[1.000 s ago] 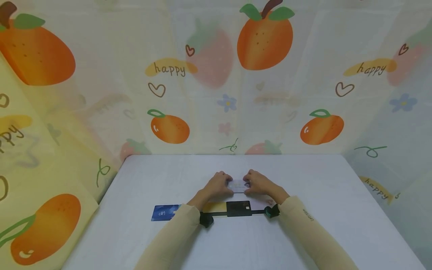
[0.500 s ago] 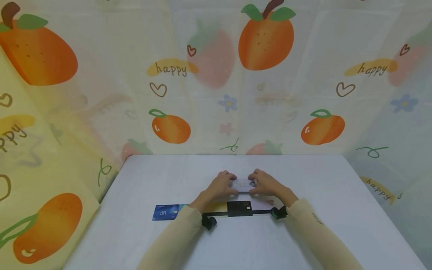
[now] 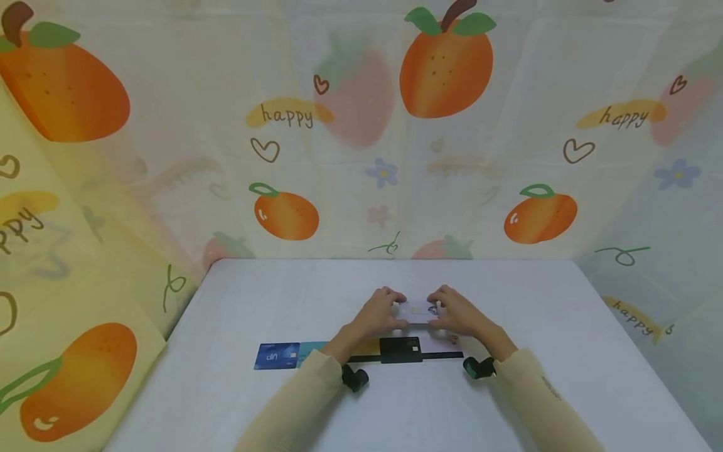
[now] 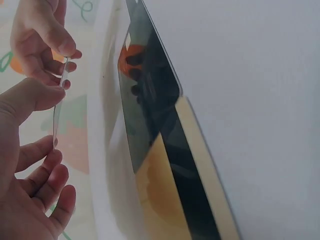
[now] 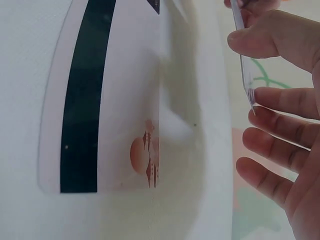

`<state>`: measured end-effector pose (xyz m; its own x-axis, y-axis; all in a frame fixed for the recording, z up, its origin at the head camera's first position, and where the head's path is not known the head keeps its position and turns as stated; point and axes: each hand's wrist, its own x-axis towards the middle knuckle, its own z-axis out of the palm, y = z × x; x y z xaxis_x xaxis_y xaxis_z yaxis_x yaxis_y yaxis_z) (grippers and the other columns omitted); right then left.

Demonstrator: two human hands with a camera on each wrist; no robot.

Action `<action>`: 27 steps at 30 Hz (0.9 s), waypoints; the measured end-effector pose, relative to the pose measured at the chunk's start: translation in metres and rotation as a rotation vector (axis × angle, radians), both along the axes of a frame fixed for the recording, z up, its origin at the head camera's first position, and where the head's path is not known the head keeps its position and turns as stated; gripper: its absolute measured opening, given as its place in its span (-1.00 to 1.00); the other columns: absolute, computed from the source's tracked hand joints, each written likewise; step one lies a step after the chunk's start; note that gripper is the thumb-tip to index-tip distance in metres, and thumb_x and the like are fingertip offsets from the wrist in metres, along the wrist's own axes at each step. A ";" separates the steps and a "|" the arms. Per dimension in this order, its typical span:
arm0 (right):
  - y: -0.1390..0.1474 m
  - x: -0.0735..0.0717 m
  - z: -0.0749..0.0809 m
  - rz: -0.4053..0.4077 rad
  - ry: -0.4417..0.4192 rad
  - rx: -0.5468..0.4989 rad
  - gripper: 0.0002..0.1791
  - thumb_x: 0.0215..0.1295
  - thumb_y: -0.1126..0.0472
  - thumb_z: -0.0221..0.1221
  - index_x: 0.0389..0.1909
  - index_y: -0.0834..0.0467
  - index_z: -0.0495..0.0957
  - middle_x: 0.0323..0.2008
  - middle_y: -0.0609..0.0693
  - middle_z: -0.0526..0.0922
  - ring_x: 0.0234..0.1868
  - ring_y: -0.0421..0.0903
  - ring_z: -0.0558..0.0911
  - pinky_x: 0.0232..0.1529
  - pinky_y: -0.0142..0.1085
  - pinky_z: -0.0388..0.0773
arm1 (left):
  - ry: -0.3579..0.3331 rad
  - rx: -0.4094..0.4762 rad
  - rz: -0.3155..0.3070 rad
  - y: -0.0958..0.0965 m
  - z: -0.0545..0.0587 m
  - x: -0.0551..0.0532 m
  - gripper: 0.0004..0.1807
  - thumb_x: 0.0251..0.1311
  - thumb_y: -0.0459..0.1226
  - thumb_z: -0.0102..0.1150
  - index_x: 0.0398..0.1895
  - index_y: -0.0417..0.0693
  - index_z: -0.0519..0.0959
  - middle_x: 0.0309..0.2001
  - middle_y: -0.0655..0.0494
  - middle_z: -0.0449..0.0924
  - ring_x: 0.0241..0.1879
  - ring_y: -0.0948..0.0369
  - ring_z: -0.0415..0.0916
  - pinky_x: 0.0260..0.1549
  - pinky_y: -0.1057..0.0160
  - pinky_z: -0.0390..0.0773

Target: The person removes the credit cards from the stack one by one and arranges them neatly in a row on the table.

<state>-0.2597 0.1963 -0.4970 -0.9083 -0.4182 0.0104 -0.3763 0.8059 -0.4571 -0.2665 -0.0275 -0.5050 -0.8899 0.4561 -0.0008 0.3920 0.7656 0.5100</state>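
Observation:
A thin pale card (image 3: pixel 417 310) is held between my two hands in the head view. My left hand (image 3: pixel 380 315) pinches its left end between thumb and fingers, and my right hand (image 3: pixel 462 315) pinches the right end. Edge-on, the card (image 4: pixel 59 112) shows as a narrow strip above the table in the left wrist view. In the right wrist view my right thumb (image 5: pixel 257 40) lies on one side of it and fingertips on the other. Just nearer than the hands, a black card (image 3: pixel 400 349) lies on the table.
Beside the black card, a gold card (image 3: pixel 369 347) and a pinkish card (image 3: pixel 442 344) each carry a dark stripe. Further left are a light blue card (image 3: pixel 312 349) and a dark blue VIP card (image 3: pixel 275 356). A fruit-print cloth (image 3: pixel 452 207) hangs behind the white table (image 3: pixel 254 295).
Both hands have shifted to the right together with the pale card between them. The row of cards has stayed in place, with more of the light blue and pinkish cards now uncovered.

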 end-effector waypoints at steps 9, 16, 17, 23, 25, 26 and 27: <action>0.011 0.012 0.005 -0.044 -0.009 -0.061 -0.50 0.06 0.12 0.37 0.04 0.19 0.57 -0.01 0.09 0.52 -0.05 0.02 0.51 0.01 -0.06 0.55 | 0.042 0.018 -0.029 0.008 0.001 0.006 -0.41 0.06 -0.03 0.36 0.19 0.03 0.52 0.11 0.07 0.48 0.08 0.16 0.35 0.11 0.20 0.49; 0.018 0.022 0.003 -0.088 -0.051 -0.078 -0.50 0.06 0.13 0.38 0.06 0.17 0.56 0.00 0.07 0.52 -0.05 0.00 0.50 0.04 -0.06 0.57 | 0.033 -0.015 -0.053 0.015 0.000 0.012 -0.37 0.03 0.01 0.39 0.19 0.03 0.52 0.10 0.09 0.48 0.04 0.18 0.34 0.07 0.24 0.48; 0.019 0.023 0.002 -0.089 -0.051 -0.077 -0.50 0.06 0.13 0.38 0.06 0.17 0.56 0.00 0.08 0.52 -0.05 0.00 0.50 0.05 -0.05 0.57 | 0.035 -0.019 -0.054 0.016 0.001 0.012 -0.37 0.03 0.01 0.39 0.19 0.03 0.52 0.10 0.09 0.49 0.05 0.18 0.35 0.07 0.24 0.48; 0.026 0.027 0.000 -0.088 -0.042 -0.073 -0.50 0.05 0.11 0.38 0.04 0.17 0.56 -0.02 0.07 0.52 -0.04 0.00 0.50 0.00 -0.07 0.55 | 0.043 -0.024 -0.062 0.025 0.002 0.015 -0.39 0.03 0.01 0.39 0.17 0.03 0.54 0.09 0.07 0.50 0.04 0.17 0.37 0.07 0.24 0.46; 0.029 0.028 0.000 -0.078 -0.038 -0.070 -0.50 0.05 0.11 0.38 0.04 0.17 0.57 -0.02 0.07 0.52 -0.05 0.00 0.50 -0.01 -0.08 0.55 | 0.041 -0.026 -0.060 0.027 0.002 0.016 -0.40 0.03 0.01 0.40 0.16 0.03 0.54 0.08 0.07 0.51 0.04 0.17 0.37 0.07 0.25 0.46; 0.030 0.028 0.001 -0.069 -0.034 -0.068 -0.50 0.05 0.11 0.38 0.03 0.18 0.56 -0.02 0.07 0.52 -0.05 0.01 0.50 -0.02 -0.08 0.54 | 0.042 -0.029 -0.061 0.028 0.002 0.016 -0.40 0.03 0.01 0.40 0.16 0.03 0.55 0.07 0.08 0.51 0.04 0.17 0.37 0.07 0.25 0.46; 0.032 0.029 0.002 -0.061 -0.029 -0.063 -0.50 0.05 0.10 0.38 0.03 0.18 0.57 -0.03 0.08 0.52 -0.06 0.01 0.50 -0.02 -0.08 0.54 | 0.040 -0.027 -0.063 0.029 0.002 0.016 -0.40 0.03 0.00 0.41 0.15 0.04 0.55 0.07 0.08 0.51 0.05 0.17 0.37 0.08 0.25 0.46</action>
